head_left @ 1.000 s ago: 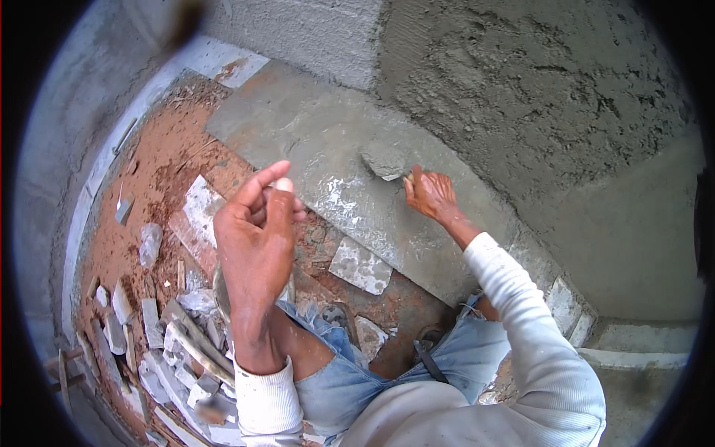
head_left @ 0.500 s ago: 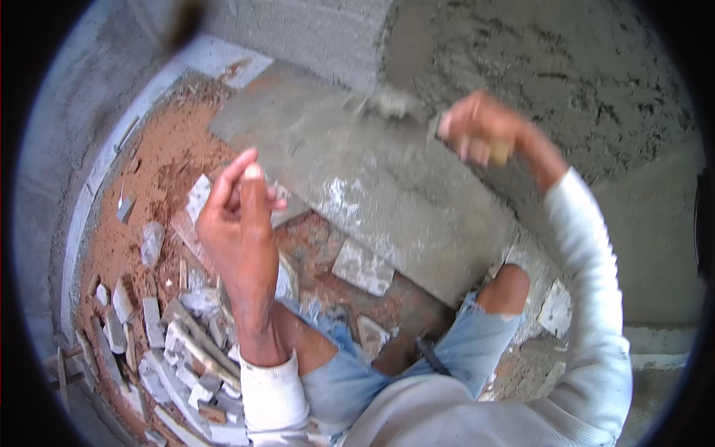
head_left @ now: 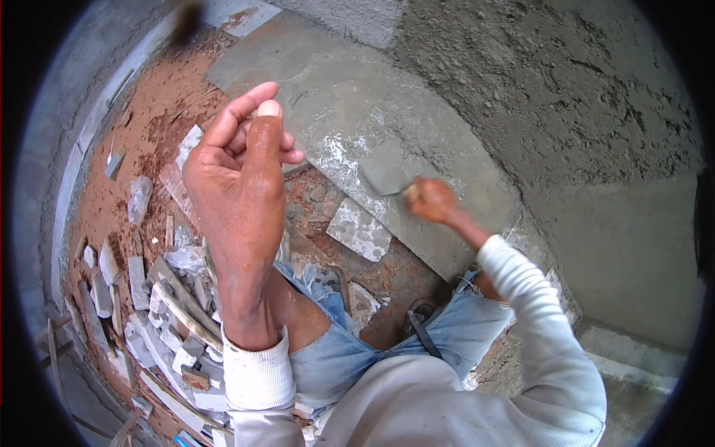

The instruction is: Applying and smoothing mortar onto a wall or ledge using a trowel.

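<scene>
My right hand is closed round the handle of a trowel. Its grey blade lies flat on a wet, cement-smeared slab, beside a whitish watery patch. My left hand is raised in front of me, left of that patch. Its fingers are loosely bent, with thumb and forefinger stretched upward and nothing visible between them. Behind the slab rises a wall coated with rough, wet mortar. My hand covers most of the trowel's handle.
Broken tile and stone pieces are heaped at my left on reddish soil. A crumpled clear plastic bag lies there too. A speckled tile piece sits between my knees and the slab. Smoother grey wall stands at right.
My right hand has come down from beside the mortared wall toward me, bringing the trowel onto the slab. My left hand appears higher and larger; the view has shifted slightly.
</scene>
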`<act>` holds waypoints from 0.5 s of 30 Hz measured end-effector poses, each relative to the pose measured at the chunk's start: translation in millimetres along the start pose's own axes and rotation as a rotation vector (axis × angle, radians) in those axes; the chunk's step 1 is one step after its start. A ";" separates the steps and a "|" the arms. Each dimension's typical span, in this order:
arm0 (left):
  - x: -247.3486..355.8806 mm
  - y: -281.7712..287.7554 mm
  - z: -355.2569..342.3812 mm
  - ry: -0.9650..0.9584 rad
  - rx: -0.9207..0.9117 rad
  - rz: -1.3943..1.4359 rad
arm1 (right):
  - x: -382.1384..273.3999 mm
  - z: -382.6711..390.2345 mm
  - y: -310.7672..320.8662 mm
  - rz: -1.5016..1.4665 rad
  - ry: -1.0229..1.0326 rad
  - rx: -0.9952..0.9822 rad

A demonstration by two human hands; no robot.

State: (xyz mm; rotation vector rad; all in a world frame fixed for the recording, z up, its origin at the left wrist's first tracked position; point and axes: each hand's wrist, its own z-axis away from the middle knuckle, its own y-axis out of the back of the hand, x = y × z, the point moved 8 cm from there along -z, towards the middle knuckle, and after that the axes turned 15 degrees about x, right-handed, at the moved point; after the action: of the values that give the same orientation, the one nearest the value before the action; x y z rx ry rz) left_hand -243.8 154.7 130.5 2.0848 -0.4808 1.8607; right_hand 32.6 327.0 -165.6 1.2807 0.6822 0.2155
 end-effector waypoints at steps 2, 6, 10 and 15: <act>-1.1 -3.7 3.8 0.003 -0.016 0.002 | -11.4 -5.5 -36.9 0.002 0.019 -0.034; 4.7 -3.4 8.2 0.002 -0.009 -0.002 | 35.0 -57.1 -24.7 0.064 -0.178 0.210; 3.5 1.6 7.8 0.031 -0.004 -0.052 | 40.5 -51.0 50.1 0.133 -0.189 0.512; -21.2 0.6 -11.9 0.031 -0.015 -0.030 | 23.1 -25.9 181.0 0.290 -0.093 0.567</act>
State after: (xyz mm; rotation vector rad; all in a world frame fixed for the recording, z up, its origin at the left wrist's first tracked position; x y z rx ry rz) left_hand -256.8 160.4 110.8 2.0393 -0.4522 1.8640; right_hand 75.2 413.5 -8.5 1.9247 0.4887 0.2035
